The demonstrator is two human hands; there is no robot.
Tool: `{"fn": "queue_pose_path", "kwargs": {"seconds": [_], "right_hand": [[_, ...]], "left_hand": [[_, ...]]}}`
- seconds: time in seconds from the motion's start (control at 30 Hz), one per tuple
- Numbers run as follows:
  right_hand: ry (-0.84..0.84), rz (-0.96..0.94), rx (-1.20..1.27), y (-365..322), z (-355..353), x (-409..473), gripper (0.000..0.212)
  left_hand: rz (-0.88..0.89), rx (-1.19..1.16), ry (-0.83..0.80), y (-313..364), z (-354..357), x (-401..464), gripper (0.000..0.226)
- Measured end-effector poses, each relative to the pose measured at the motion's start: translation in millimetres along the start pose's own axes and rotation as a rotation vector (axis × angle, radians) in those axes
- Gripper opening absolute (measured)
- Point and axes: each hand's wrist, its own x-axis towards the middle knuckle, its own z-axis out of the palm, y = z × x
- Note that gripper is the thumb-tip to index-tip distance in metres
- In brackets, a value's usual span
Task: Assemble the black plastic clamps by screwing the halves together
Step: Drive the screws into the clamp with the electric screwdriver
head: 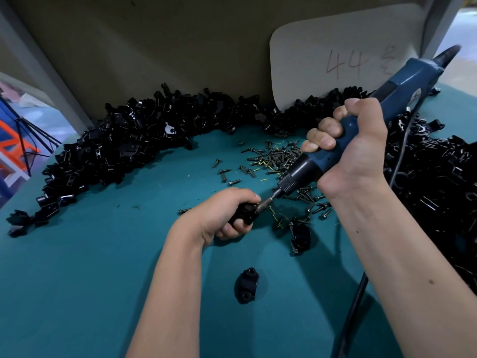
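My left hand grips a black plastic clamp just above the teal table. My right hand is wrapped around a blue electric screwdriver, tilted down to the left. Its metal bit meets the top of the held clamp. One black clamp half lies alone on the table near me. Another clamp with screws lies to the right of my left hand. Loose black screws are scattered behind the screwdriver tip.
Large heaps of black clamp parts curve along the back and left, with more at the right. A beige board marked "44" leans against the back wall. The screwdriver's black cable runs down to the near edge.
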Motion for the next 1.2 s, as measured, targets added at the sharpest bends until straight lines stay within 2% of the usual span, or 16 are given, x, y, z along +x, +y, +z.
{"fn": "queue_pose_path", "kwargs": {"seconds": [0.37, 0.47, 0.63, 0.77, 0.97, 1.1, 1.2], "right_hand": [[-0.031, -0.053, -0.035, -3.3, -2.8, 0.3, 0.026], [-0.135, -0.048, -0.016, -3.3, -7.1, -1.0, 0.031], [-0.287, -0.073, -0.009, -6.4, -8.8, -0.8, 0.036], [-0.244, -0.068, -0.005, -5.4, -7.9, -1.8, 0.036], [-0.133, -0.096, -0.049, -3.6, -0.8, -2.7, 0.019], [-0.111, -0.120, -0.065, -2.8, 0.4, -3.1, 0.019], [-0.102, -0.106, -0.032, 0.4, -2.6, -3.3, 0.021]], "left_hand": [[0.111, 0.011, 0.053, 1.7, 4.6, 1.2, 0.028], [0.181, 0.057, 0.093, 1.9, 4.1, -0.4, 0.030], [0.253, 0.074, 0.063, 2.3, 5.6, -4.9, 0.030], [0.308, 0.102, 0.099, 2.1, 4.7, -5.1, 0.030], [0.260, 0.084, 0.117, 1.2, 7.0, -4.1, 0.026], [0.283, 0.085, 0.137, 0.7, 5.7, -2.8, 0.026], [0.272, 0.113, 0.134, 0.2, 2.8, -1.1, 0.015]]}}
